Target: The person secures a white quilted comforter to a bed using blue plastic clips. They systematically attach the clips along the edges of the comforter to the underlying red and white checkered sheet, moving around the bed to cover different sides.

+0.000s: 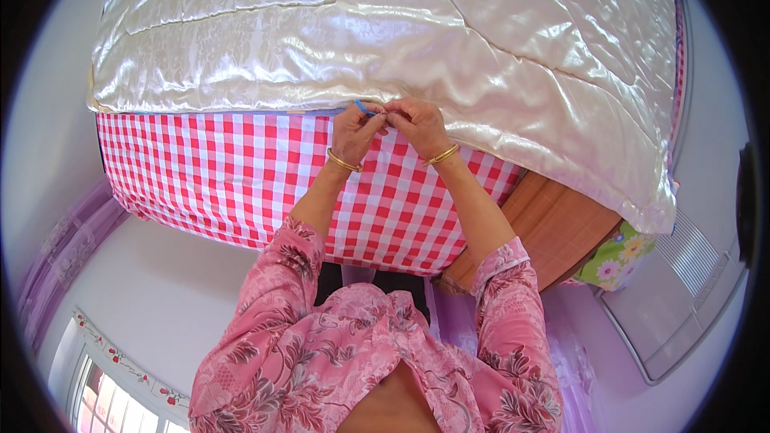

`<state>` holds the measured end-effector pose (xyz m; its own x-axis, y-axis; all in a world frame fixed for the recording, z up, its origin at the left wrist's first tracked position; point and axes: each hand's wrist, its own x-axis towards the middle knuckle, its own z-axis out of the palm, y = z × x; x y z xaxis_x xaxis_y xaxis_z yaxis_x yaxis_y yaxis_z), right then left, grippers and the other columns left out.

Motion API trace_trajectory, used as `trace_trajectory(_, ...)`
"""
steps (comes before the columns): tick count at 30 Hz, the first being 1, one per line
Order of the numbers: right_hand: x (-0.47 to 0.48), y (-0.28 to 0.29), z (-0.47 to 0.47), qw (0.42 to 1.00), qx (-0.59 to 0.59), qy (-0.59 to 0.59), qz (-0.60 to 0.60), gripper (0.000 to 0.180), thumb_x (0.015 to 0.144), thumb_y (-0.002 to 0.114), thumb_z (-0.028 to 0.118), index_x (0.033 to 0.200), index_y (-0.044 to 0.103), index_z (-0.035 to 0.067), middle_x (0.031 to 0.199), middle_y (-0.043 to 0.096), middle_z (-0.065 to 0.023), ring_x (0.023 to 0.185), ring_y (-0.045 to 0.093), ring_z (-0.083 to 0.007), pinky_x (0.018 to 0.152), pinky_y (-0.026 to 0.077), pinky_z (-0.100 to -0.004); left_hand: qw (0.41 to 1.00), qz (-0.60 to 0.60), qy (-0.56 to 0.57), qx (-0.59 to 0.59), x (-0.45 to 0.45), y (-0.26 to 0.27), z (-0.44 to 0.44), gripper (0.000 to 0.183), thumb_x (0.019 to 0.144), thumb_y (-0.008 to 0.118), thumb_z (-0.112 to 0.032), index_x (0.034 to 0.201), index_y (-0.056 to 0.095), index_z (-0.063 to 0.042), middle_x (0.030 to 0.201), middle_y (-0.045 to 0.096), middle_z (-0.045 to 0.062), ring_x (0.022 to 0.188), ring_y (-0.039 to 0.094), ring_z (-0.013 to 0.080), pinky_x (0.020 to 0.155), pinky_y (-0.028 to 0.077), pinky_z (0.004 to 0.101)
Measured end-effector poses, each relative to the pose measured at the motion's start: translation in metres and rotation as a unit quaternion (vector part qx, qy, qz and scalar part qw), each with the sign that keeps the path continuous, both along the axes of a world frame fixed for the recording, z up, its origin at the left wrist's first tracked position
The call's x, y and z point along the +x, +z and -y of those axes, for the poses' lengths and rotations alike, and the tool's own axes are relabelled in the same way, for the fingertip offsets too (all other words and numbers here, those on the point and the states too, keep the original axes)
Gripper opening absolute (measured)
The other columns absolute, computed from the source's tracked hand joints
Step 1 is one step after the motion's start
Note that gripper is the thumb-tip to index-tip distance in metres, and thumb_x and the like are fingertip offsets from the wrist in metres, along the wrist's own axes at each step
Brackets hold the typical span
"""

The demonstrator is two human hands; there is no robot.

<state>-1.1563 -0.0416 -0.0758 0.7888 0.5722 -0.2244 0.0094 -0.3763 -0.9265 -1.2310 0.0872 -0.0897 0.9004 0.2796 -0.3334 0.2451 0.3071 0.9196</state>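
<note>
My left hand (355, 132) pinches a narrow blue strip (363, 107), like a cloth tie, between thumb and fingers. Against its fingertips, my right hand (419, 126) closes thumb and index finger on what looks like the strip's end; the exact point is hidden by the fingers. Both hands are at the near edge of a shiny cream satin quilt (289, 66) with stitched lines. Beneath that edge, a thin band of bluish cloth (240, 112) shows to the left of my hands. Below my wrists spreads a red-and-white checked cloth (240, 174).
A brown wooden-looking panel (553, 222) juts out under the quilt's right corner, beside green flowered fabric (625, 255). Farther right is a grey ribbed panel (680, 307). Purple sheer curtains (72, 246) hang at the left, and a window (114, 397) is at lower left.
</note>
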Motion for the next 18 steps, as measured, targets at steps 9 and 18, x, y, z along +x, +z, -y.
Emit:
trace_trajectory(9, 0.007, -0.001, -0.003, 0.995, -0.003, 0.034, 0.099, 0.007, 0.073, 0.060, 0.013, 0.078, 0.063, 0.009, 0.069, 0.058, -0.0068, 0.064, 0.057, -0.0236, 0.056, 0.045, -0.0320, 0.998, 0.000, -0.010, -0.057, 0.002, 0.004, -0.009, 0.008, 0.081, 0.052, 0.002, 0.088, 0.055, 0.002, 0.083, 0.060, 0.008, 0.068, 0.060, 0.0133, 0.061, 0.052, 0.0238)
trace_trajectory(18, 0.012, -0.007, 0.000, 0.973, 0.125, -0.016, -0.194, 0.005, 0.074, 0.057, 0.004, 0.076, 0.060, 0.000, 0.067, 0.057, 0.0003, 0.063, 0.051, -0.0051, 0.056, 0.043, -0.0210, 0.996, 0.005, -0.057, -0.069, 0.002, 0.011, -0.018, 0.011, 0.083, 0.050, 0.002, 0.092, 0.056, 0.003, 0.086, 0.059, 0.008, 0.075, 0.060, 0.0148, 0.066, 0.053, 0.0262)
